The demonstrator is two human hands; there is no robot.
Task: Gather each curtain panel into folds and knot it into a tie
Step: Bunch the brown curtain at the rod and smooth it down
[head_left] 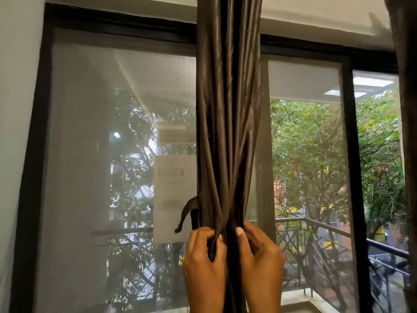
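From the head camera, a dark brown curtain panel (pixel 228 109) of smooth, satin-like cloth hangs straight down mid-frame, bunched into long narrow vertical folds that catch the light. Both hands hold it side by side. The left hand (pixel 204 260) has its fingers curled tightly round the folds on its side. The right hand (pixel 259 258) wraps the other side, its thumb pressed flat on the cloth.

Just above the grip the folds cross over one another in a loose twist. Up and left of the left hand, a thin curved strip (pixel 186 211) of the same fabric sticks out.

Behind the grip stands a black window frame (pixel 354 177) with a fine grey mesh screen (pixel 79 154). A pale rectangular sheet of paper (pixel 173 199) sits left of the grip. To the right runs a dark metal railing (pixel 316 222). Far right, a second curtain (pixel 406 109) hangs, coarser-looking.
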